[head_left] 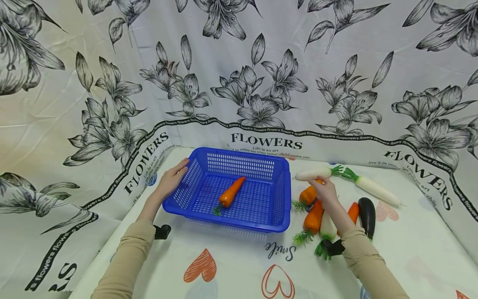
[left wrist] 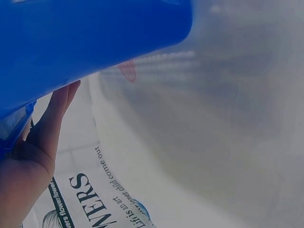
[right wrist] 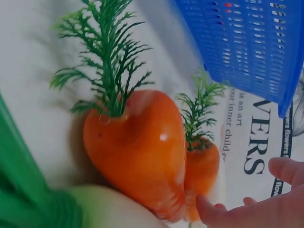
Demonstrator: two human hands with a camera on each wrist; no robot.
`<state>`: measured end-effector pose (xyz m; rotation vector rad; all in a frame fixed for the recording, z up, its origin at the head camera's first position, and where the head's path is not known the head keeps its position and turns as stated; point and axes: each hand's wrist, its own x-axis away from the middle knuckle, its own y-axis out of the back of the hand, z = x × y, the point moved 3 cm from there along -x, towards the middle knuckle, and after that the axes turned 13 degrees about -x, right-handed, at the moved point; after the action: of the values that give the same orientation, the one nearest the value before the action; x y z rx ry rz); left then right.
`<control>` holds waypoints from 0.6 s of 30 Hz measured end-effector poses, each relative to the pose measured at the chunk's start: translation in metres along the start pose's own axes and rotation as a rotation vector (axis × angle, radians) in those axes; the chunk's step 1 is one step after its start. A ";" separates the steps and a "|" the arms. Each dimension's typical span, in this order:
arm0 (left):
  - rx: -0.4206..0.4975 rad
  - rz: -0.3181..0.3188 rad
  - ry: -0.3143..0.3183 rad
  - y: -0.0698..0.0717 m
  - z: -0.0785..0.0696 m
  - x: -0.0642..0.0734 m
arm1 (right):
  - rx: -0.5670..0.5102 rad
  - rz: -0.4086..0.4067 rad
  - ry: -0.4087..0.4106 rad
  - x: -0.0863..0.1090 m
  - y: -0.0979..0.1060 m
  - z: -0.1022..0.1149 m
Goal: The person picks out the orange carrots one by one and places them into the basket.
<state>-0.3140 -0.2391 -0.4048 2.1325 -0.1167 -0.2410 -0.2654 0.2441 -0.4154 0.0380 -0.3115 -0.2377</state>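
Note:
A blue plastic basket (head_left: 239,226) with one carrot (head_left: 232,192) inside stands in the middle of the table. My left hand (head_left: 173,177) holds its left rim, fingers along the edge; the left wrist view shows that hand (left wrist: 40,147) against the blue wall. To the right, my right hand (head_left: 324,190) hovers over a group of vegetables, thumb and fingers apart. Its fingertips are right by a carrot (head_left: 308,195), just in front of a white radish (head_left: 313,174). In the right wrist view a larger carrot (right wrist: 137,147) lies nearer, beside another white radish (right wrist: 104,206).
At the right lie a long white radish (head_left: 379,191), an eggplant (head_left: 367,216) and a further carrot (head_left: 353,211), partly hidden by my forearm. Behind the table hangs a flower-printed cloth (head_left: 254,83). The white tablecloth (head_left: 239,257) carries printed hearts.

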 end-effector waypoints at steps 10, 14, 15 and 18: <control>0.004 -0.009 -0.011 0.001 -0.002 0.000 | 0.121 -0.151 0.034 -0.004 -0.015 -0.003; 0.003 -0.010 -0.005 0.001 -0.002 0.000 | 0.211 -0.219 0.054 -0.002 -0.018 -0.005; 0.003 -0.011 -0.004 0.001 -0.002 0.000 | 0.240 -0.230 0.059 -0.002 -0.018 -0.006; 0.005 -0.009 -0.004 0.001 -0.001 0.001 | 0.330 -0.252 0.073 -0.003 -0.021 -0.008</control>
<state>-0.3133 -0.2388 -0.4039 2.1378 -0.1101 -0.2505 -0.2700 0.2242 -0.4256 0.4129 -0.2701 -0.4317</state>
